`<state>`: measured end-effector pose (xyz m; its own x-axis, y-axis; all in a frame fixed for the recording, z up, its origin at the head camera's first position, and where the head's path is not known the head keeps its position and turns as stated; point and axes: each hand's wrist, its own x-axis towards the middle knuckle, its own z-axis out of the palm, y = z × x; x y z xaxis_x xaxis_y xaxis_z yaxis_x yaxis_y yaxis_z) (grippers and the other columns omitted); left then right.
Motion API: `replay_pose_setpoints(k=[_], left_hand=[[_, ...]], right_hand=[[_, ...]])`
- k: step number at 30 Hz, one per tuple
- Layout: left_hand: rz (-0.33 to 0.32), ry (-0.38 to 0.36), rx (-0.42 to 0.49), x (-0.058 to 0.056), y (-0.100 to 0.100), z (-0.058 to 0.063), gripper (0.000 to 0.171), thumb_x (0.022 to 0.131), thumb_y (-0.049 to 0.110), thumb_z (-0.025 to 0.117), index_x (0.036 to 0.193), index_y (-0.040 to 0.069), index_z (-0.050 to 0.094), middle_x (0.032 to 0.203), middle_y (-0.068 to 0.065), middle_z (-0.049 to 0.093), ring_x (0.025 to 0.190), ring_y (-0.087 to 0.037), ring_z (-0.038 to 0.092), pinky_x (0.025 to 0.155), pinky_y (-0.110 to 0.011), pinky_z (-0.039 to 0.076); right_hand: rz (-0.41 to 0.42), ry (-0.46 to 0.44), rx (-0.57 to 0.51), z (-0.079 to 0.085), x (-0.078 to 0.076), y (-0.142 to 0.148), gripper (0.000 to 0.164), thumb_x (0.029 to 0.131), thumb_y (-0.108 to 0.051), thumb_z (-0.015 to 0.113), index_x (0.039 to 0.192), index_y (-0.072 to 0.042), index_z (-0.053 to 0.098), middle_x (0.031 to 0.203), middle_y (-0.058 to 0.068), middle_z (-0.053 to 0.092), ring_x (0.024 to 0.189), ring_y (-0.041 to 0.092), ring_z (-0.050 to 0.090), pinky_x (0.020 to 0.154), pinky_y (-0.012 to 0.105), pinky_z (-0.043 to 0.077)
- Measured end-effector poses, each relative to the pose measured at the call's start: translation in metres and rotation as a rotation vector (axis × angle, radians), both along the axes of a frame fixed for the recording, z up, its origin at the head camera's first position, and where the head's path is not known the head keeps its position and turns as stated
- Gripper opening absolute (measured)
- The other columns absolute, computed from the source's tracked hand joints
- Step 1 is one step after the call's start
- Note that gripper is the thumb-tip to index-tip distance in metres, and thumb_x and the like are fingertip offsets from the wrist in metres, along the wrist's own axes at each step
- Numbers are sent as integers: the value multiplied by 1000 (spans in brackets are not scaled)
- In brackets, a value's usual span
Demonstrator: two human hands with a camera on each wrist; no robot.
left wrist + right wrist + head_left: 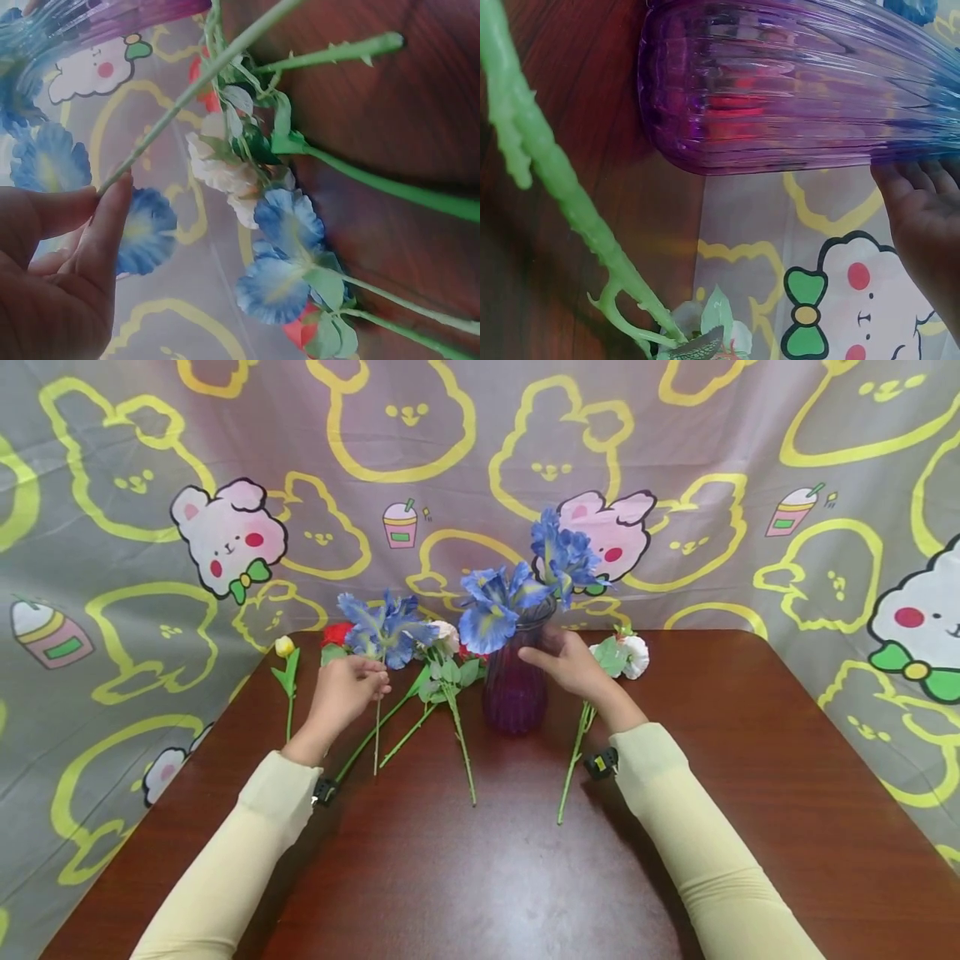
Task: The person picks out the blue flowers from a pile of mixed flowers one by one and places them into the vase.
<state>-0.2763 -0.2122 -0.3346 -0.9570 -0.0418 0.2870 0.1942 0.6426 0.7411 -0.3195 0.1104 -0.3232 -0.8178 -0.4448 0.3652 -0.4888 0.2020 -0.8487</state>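
Step in hand looks like filling the vase: left hand (pixel 347 695) has a blue iris (pixel 146 232) pinched by its stem between thumb and finger, just off the purple ribbed vase (pixel 516 697) at about 9 o'clock, bloom up, stem hanging down, not yet inserted. Right hand (pixel 576 670) grasps the vase high on its side from 2 o'clock, thumb toward the wearer, apparently steadying it. Vase stands upright on the bench (pixel 480 868), 12 o'clock of the wearer. Next move would call for raising the stem end above the rim and feeding it in past the blooms there, with the right grip keeping the vase from tipping. Contents: two blue irises at the mouth, one front-left (pixel 491 610), one higher at 1 o'clock (pixel 566 556); stems inside can't be made out through the tinted wall. Loose on the bench: second iris (pixel 281 292) beside a red flower (pixel 337 634) at 10 o'clock from the vase, yellow-white tulip (pixel 284 647) farther out that way, cream flower (pixel 447 637) nearer at 10, white flower (pixel 635 657) at 2, stem toward the wearer.
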Motion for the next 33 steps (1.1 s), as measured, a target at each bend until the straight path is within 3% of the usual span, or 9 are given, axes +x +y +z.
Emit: replay_pose_setpoints(k=[5,11,18,22,26,33], left_hand=[[-27,18,78,3,7,2,13,83,4,60,90,-6,61,76,-17,65,65,-28,64,52,-25,50],[-44,45,134,6,16,4,13,82,4,60,90,-6,61,78,-17,65,66,-25,64,55,-28,51],[-48,111,171,7,22,9,14,81,4,61,90,-7,61,77,-17,65,65,-24,64,55,-27,51],[-56,158,215,8,25,11,14,80,5,63,90,-6,62,77,-17,64,66,-28,64,54,-26,51],[-62,186,247,12,27,15,18,80,7,64,90,-7,62,77,-18,64,66,-27,64,54,-23,50],[-109,240,326,28,40,30,15,79,0,63,89,-11,60,77,-24,62,64,-23,64,56,-27,51]], right_hand=[[-2,7,15,2,2,0,40,86,-16,59,119,3,49,119,15,52,109,20,49,88,31,40],[-43,52,63,3,4,1,38,85,-16,59,116,4,51,116,15,54,107,22,51,85,33,42],[-129,87,136,-13,-11,8,51,81,-37,63,121,-7,52,118,7,54,108,15,50,87,32,41],[-200,131,197,-9,-5,10,57,78,-44,63,120,-8,53,116,6,56,104,14,53,84,31,43],[-271,197,267,-1,5,9,53,77,-46,63,114,-8,59,108,5,60,98,14,56,81,32,45],[-408,275,416,19,33,5,39,78,-44,62,97,-10,66,89,3,65,79,17,58,69,34,45]])
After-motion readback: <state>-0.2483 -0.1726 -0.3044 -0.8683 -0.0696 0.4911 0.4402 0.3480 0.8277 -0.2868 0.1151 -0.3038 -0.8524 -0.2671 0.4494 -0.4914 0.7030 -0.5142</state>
